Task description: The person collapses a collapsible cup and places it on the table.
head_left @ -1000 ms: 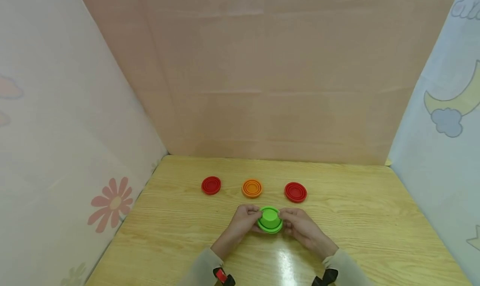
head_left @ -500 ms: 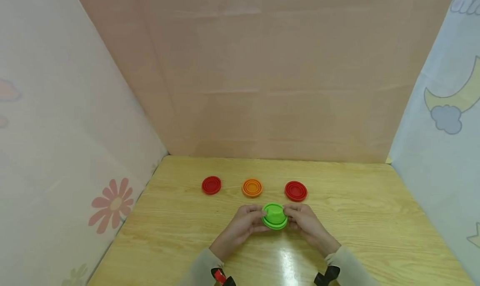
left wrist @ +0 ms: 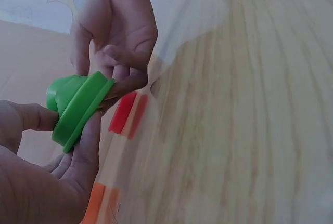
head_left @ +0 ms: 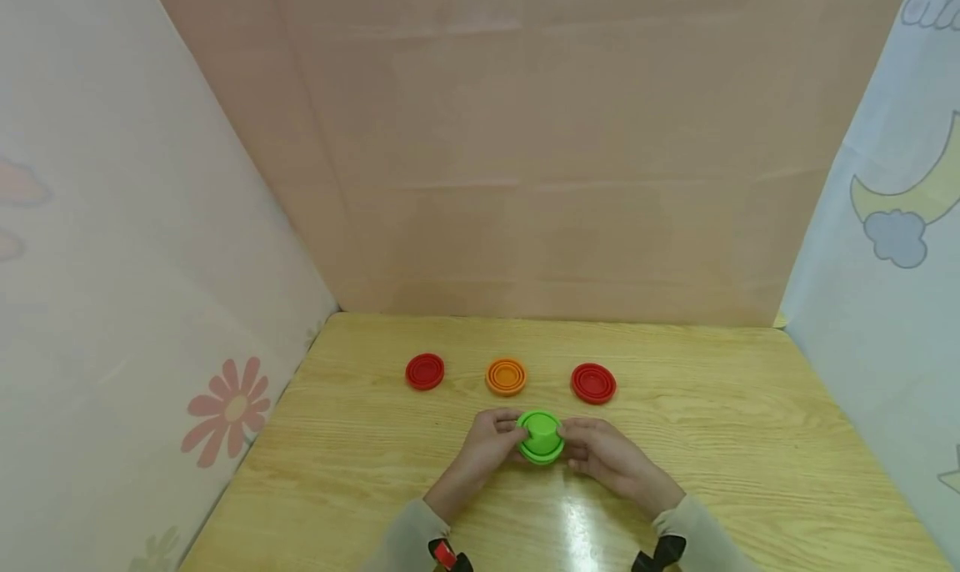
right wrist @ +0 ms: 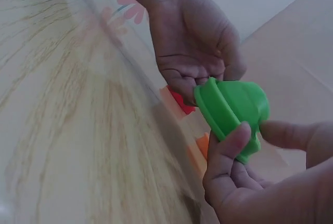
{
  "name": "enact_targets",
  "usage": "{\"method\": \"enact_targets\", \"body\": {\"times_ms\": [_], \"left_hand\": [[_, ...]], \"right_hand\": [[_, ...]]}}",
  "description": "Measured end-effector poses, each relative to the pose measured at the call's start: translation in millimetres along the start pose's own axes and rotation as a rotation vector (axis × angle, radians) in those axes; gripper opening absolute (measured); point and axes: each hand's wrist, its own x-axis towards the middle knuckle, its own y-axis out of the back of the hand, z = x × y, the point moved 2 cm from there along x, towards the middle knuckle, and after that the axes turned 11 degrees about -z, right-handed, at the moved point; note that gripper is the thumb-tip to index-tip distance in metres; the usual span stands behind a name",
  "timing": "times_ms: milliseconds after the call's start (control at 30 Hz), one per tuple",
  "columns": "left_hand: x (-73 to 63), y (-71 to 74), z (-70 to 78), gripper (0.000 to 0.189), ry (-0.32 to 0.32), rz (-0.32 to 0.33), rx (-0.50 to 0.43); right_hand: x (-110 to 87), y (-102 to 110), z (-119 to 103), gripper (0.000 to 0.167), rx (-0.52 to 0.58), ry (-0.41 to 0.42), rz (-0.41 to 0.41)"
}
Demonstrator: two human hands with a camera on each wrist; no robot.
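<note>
Both hands hold a green collapsible cup above the table, its middle pushed out into a cone facing up toward the head camera. My left hand pinches the left edge, thumb on the cone and fingers under the rim. From the right, my right hand grips the opposite edge the same way. In the left wrist view the cup is tilted, with its wide rim facing the table side. The cone's wall looks dented near the thumb in the right wrist view, where the cup shows from the side.
Beyond the hands, a red folded cup, an orange folded cup and another red folded cup lie flat in a row on the wooden table. A brown back panel and pale side walls enclose the table.
Both hands and the green cup shifted right and slightly away, then came back left and nearer. The cone's shape has become more lopsided. The folded cups stay where they were.
</note>
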Motion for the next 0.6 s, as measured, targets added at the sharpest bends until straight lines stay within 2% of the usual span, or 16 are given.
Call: {"method": "enact_targets", "body": {"times_ms": [133,233,433,600], "left_hand": [[0.5,4.2,-1.2,0.040,0.011,0.034,0.017],[1.1,6.0,-1.4,0.040,0.012,0.041,0.029],[2.2,6.4,-0.2,0.038,-0.008,0.061,0.067],[3.7,5.0,0.0,0.036,-0.036,0.072,0.162]], "right_hand": [[-0.4,1.1,-0.6,0.044,0.020,0.007,-0.043],[0.7,1.4,-0.2,0.056,0.014,0.007,-0.055],[3.4,-0.2,2.1,0.057,0.024,0.002,-0.047],[3.1,-1.8,3.6,0.044,0.021,0.021,-0.036]]}}
